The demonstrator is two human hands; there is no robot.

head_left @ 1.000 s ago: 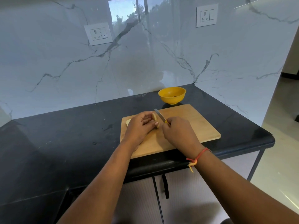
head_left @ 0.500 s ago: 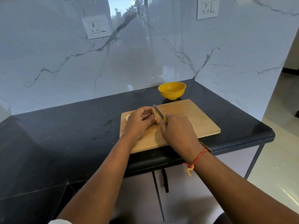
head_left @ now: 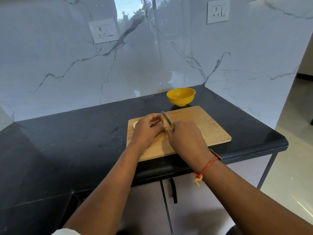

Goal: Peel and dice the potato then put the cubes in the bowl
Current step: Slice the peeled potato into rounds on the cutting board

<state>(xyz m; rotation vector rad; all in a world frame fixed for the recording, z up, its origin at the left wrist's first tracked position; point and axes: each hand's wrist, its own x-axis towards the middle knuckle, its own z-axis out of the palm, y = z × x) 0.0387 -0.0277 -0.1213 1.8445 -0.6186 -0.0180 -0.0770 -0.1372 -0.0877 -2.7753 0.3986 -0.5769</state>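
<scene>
Head view: left hand (head_left: 147, 130) pinches one potato piece (head_left: 163, 119), right hand (head_left: 185, 138) grips one knife (head_left: 166, 118); one bowl (head_left: 180, 97), one board (head_left: 204, 126)

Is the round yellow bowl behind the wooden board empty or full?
Empty of cubes: the round yellow bowl shows a bare yellow inside with one dark speck.

Cutting a potato (head_left: 163, 120) on the board (head_left: 205, 126).
The left grip (head_left: 149, 128) holds the potato, the right grip (head_left: 186, 138) holds the knife (head_left: 166, 118) against it, bowl (head_left: 180, 97) behind the board.
</scene>
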